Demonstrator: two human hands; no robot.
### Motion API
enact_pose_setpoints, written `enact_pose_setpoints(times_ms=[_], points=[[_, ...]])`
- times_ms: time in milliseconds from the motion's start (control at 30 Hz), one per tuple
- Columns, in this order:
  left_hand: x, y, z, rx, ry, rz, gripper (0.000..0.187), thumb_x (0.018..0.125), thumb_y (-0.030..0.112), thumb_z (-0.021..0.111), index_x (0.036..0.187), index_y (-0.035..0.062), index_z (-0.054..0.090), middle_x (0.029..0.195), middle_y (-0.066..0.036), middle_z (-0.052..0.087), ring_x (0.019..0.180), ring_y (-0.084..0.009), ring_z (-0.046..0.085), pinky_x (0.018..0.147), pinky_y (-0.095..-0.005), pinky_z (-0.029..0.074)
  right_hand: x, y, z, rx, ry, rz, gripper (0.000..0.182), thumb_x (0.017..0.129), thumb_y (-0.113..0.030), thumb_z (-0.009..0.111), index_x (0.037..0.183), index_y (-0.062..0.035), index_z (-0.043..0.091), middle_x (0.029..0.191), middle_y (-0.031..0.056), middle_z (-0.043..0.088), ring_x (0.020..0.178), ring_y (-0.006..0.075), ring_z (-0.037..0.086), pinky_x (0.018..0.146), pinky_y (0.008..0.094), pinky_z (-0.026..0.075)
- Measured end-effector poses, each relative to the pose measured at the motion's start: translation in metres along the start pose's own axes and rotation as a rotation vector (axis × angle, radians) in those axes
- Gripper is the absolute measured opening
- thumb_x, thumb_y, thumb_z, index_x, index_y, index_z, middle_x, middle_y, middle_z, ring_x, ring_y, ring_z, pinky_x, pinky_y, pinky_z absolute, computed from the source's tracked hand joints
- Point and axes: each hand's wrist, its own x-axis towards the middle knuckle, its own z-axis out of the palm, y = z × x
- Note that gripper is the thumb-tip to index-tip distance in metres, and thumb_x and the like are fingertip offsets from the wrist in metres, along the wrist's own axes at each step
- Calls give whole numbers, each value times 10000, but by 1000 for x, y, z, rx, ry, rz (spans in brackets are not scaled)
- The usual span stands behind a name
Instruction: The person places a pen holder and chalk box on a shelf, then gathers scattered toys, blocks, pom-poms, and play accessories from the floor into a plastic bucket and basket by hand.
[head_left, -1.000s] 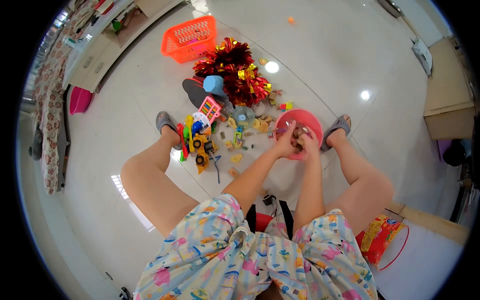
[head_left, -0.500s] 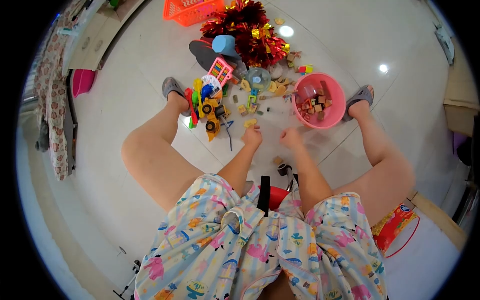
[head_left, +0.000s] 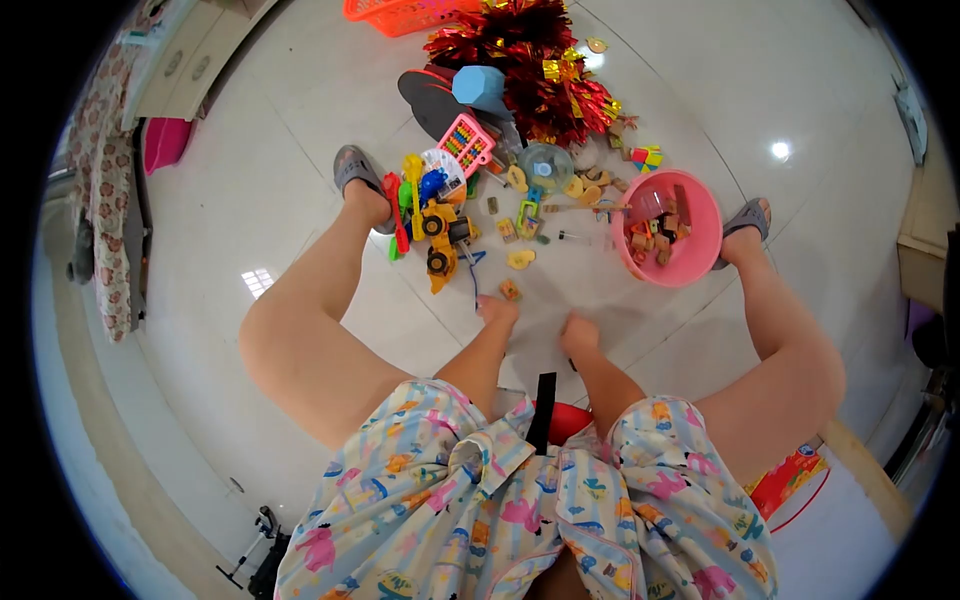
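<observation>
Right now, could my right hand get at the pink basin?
Probably yes: the basin stands ahead and to the right of your right hand, with only bare floor visible between them.

Inside the pink bucket [head_left: 703, 228] you have brown blocks [head_left: 660, 243], just beyond it a multicoloured cube [head_left: 647, 157], beyond it to the left red-and-gold tinsel [head_left: 530, 85], left of it a yellow-and-black toy vehicle [head_left: 440, 240] and a pink-framed abacus [head_left: 466, 146], and nearer you than it your pale-striped clothing [head_left: 370, 490] with pink figures.
</observation>
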Motion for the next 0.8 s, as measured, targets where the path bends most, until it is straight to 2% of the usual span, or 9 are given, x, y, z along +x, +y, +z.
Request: enact_pose_setpoints(times_ms=[33, 133, 233, 333, 433, 533, 633, 733, 800], points=[[1, 4, -2, -13, 23, 4, 548, 722, 119, 690, 1188, -14, 434, 1272, -277, 455, 1161, -373, 497, 944, -397, 439, -3, -11, -20, 106, 30, 40, 266, 714, -157, 669, 946, -54, 592, 972, 180, 646, 986, 337, 623, 819, 407, 507], [16, 10, 8, -160, 83, 231, 501, 720, 124, 706, 1139, -4, 463, 1234, -244, 485, 1079, -353, 538, 895, -396, 452, 7, -29, -62, 208, 409, -193, 290, 674, -142, 674, 936, -51, 589, 1153, 200, 564, 1117, 372, 528, 883, 458, 455], [36, 32, 21, -349, -154, 375, 498, 710, 103, 697, 1141, -8, 474, 1185, -217, 502, 1021, -343, 560, 858, -392, 459, 21, -47, -109, 57, 641, -358, 345, 645, -140, 691, 965, -44, 606, 1233, 193, 472, 1177, 385, 427, 926, 497, 395], [39, 55, 32, -275, -10, 665, 538, 708, 59, 692, 1188, -6, 459, 1071, -139, 566, 874, -236, 601, 751, -354, 491, 58, -36, -103, -136, 612, -430, 351, 657, -139, 696, 991, -59, 624, 1178, 177, 467, 1153, 385, 410, 931, 516, 373], [16, 79, 23, -142, 75, 746, 550, 696, 70, 701, 1199, 42, 480, 1029, -147, 564, 853, -266, 595, 762, -366, 488, 75, -34, -104, -221, 318, -355, 363, 653, -130, 717, 1001, -68, 632, 1120, 174, 466, 1152, 385, 392, 968, 465, 359], [-9, 92, 13, -32, 282, 888, 498, 700, 63, 693, 1167, 75, 521, 1016, -157, 559, 849, -303, 584, 764, -373, 485, 67, -39, -105, 27, 273, -307, 336, 656, -160, 730, 949, -34, 627, 1181, 219, 455, 1158, 416, 424, 955, 474, 407], [-23, 106, 7, -14, 430, 1180, 443, 711, 50, 676, 1135, 86, 556, 1047, -155, 549, 902, -325, 572, 779, -394, 476, 38, -50, -109, 369, 428, -394, 406, 636, -153, 757, 1001, -73, 599, 1131, 208, 446, 1101, 403, 434, 938, 474, 388], [-32, 134, 15, -64, 73, 1244, 424, 728, 42, 665, 1139, 85, 572, 1107, -146, 540, 962, -335, 560, 795, -414, 470, 16, -60, -116, 447, 827, -371, 427, 647, -162, 749, 1017, -62, 562, 1153, 218, 427, 1072, 400, 455, 920, 489, 399], [-51, 158, 13, -22, -170, 1268, 437, 749, 45, 655, 1170, 121, 566, 1155, -139, 534, 1031, -345, 542, 850, -422, 462, 7, -55, -131, 533, 995, -226, 414, 667, -152, 727, 1036, -56, 565, 1161, 219, 429, 1070, 399, 466, 890, 468, 422]])
